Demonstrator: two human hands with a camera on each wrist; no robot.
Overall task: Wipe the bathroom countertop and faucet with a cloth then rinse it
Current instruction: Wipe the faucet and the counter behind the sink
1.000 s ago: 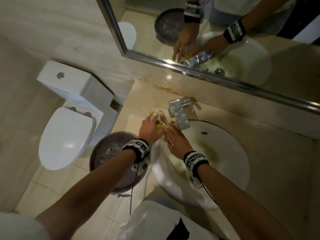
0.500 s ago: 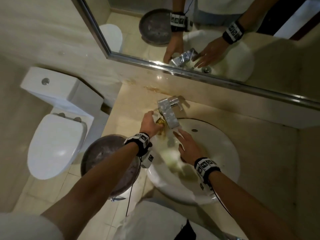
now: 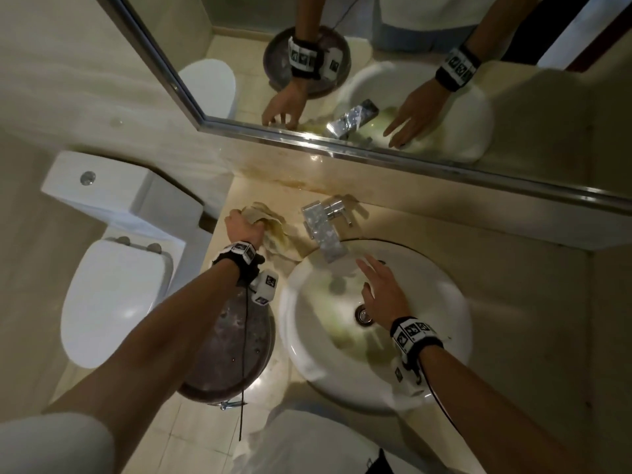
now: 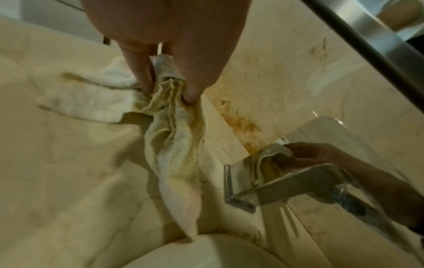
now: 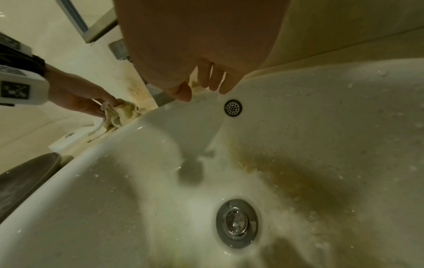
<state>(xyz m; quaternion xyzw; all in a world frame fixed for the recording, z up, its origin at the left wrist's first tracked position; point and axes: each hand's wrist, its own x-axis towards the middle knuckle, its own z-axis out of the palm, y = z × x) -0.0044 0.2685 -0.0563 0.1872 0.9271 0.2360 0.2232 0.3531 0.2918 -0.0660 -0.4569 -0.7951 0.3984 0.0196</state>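
Note:
My left hand (image 3: 244,227) grips a crumpled, yellow-stained white cloth (image 3: 273,225) on the beige countertop (image 3: 513,302), left of the chrome faucet (image 3: 323,230). In the left wrist view my fingers (image 4: 146,72) pinch the cloth (image 4: 176,145), which trails down toward the basin rim; the faucet (image 4: 275,183) mirrors my hand. My right hand (image 3: 379,289) hovers open over the white sink (image 3: 444,336), fingers straight, below the spout. In the right wrist view its fingertips (image 5: 213,79) point at the overflow hole (image 5: 232,107), above the drain (image 5: 236,223) and brownish water streaks.
A brown stain (image 3: 301,183) runs along the backsplash under the mirror (image 3: 376,63). A white toilet (image 3: 113,289) stands to the left. A dark round bin lid (image 3: 229,347) sits below the counter's left edge.
My left hand has carried the cloth from beside the faucet leftward onto the countertop. My right hand let go of it and drew back over the basin, fingers spread.

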